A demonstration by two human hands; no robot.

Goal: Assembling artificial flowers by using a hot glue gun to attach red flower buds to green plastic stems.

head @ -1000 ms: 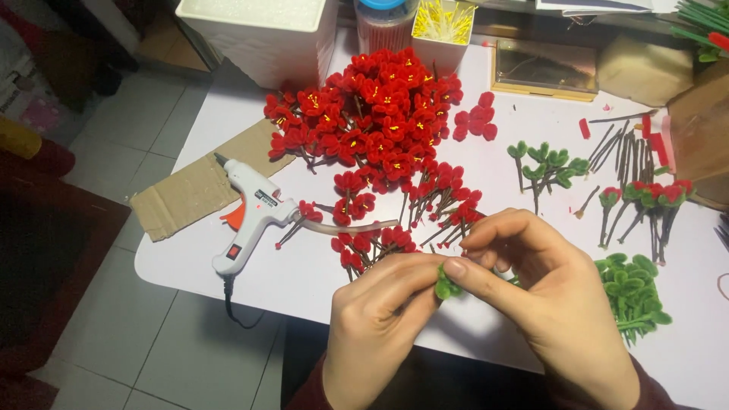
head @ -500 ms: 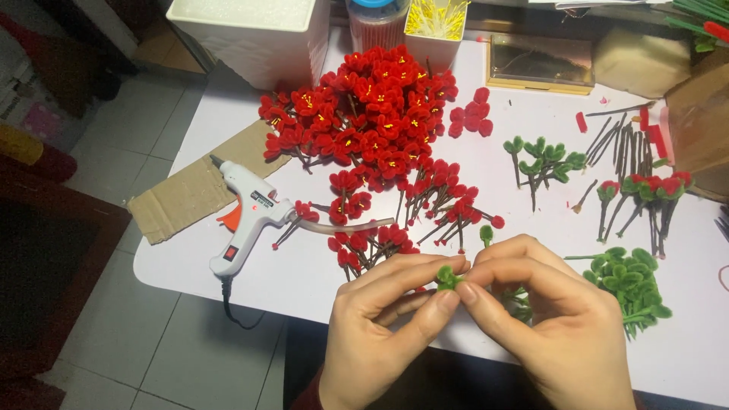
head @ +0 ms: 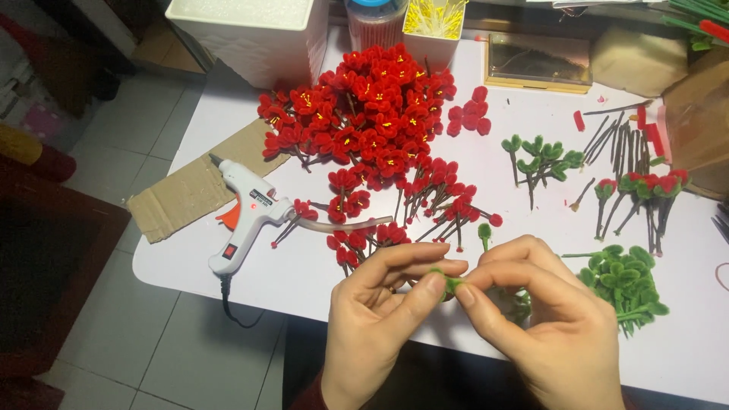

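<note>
Slippage is your main risk: both your left hand (head: 383,323) and your right hand (head: 543,319) have their fingers pinched shut on one small green chenille piece (head: 453,285), held in the air just nearer you than the glue gun (head: 247,220), close to the worktop (head: 304,266) edge. A loose pinch could, I judge, drop it off that near edge to the tiled floor. Beyond the glue gun's nozzle lies the pile of red flowers (head: 364,114), with stems reaching toward your knuckles, so a wide elbow swing might scatter them. Open room lies between the glue gun and your left hand; the green leaf cluster (head: 626,281) crowds your right.
</note>
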